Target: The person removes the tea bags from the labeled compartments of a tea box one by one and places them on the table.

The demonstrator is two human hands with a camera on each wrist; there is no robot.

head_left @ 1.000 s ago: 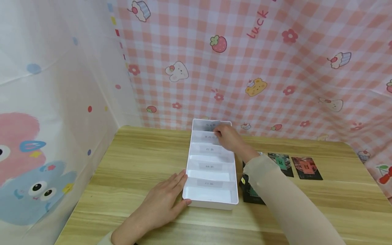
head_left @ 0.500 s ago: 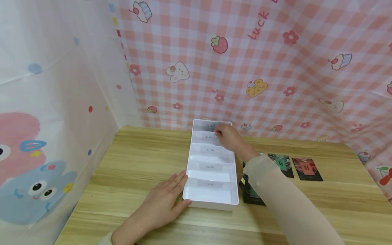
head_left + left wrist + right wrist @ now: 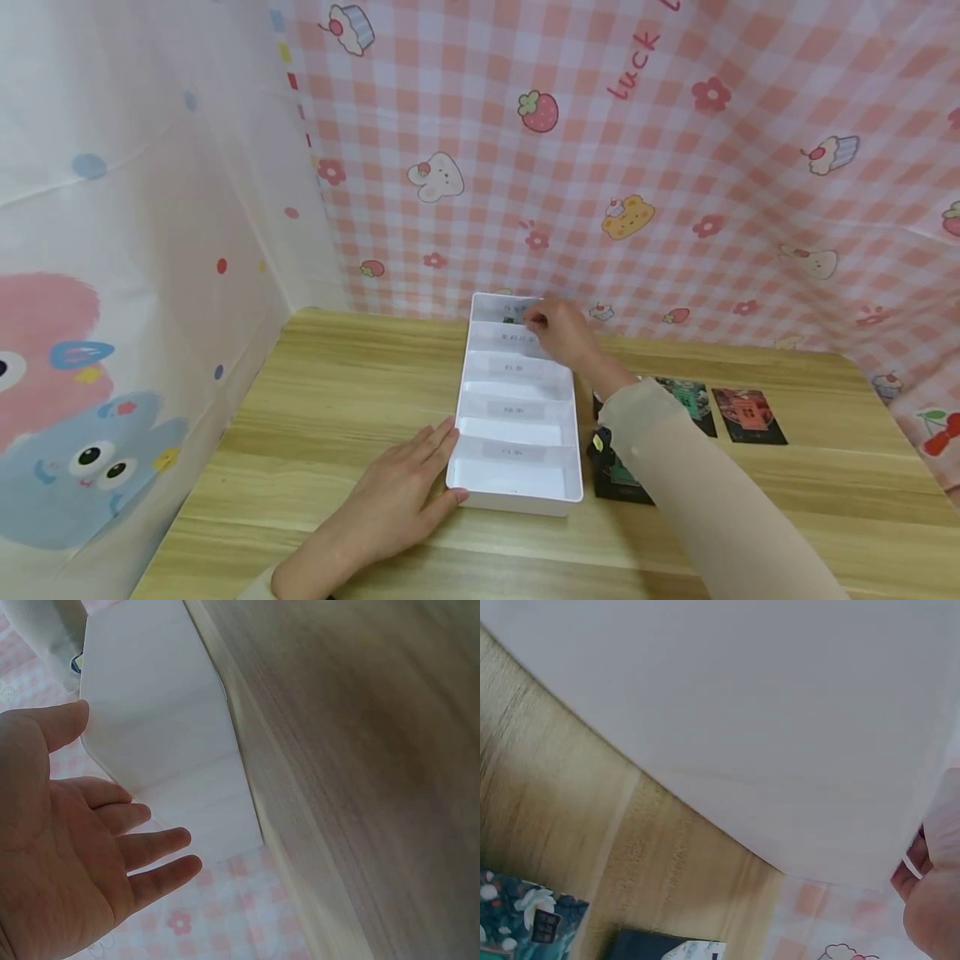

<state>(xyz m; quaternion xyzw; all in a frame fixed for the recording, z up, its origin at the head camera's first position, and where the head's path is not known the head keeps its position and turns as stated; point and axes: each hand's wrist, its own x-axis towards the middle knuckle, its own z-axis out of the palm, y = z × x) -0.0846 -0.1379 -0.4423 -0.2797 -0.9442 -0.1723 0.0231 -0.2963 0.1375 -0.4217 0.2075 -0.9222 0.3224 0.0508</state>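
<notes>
A long white divided box (image 3: 514,506) stands on the table, several compartments in a row with printed paper labels on their walls. My left hand (image 3: 405,483) lies along its near left side with fingers extended, the thumb at the near corner. In the left wrist view those fingers are spread beside the white wall. My right hand (image 3: 564,332) reaches into the farthest compartment with bent fingers and pinches a small dark green tea packet (image 3: 510,320), mostly hidden by the fingers and the divider. In the right wrist view the box wall hides most of that hand.
To the right of the box lie a green-labelled packet (image 3: 686,402) and a red-labelled packet (image 3: 750,415). A larger dark packet (image 3: 618,486) lies nearer, partly under the right sleeve. A pink checked cloth (image 3: 480,167) hangs behind the wooden table (image 3: 360,375).
The right hand has shifted slightly in the far compartment, and more of the dark green packet shows to the left of its fingertips. The left hand stays at the box.
</notes>
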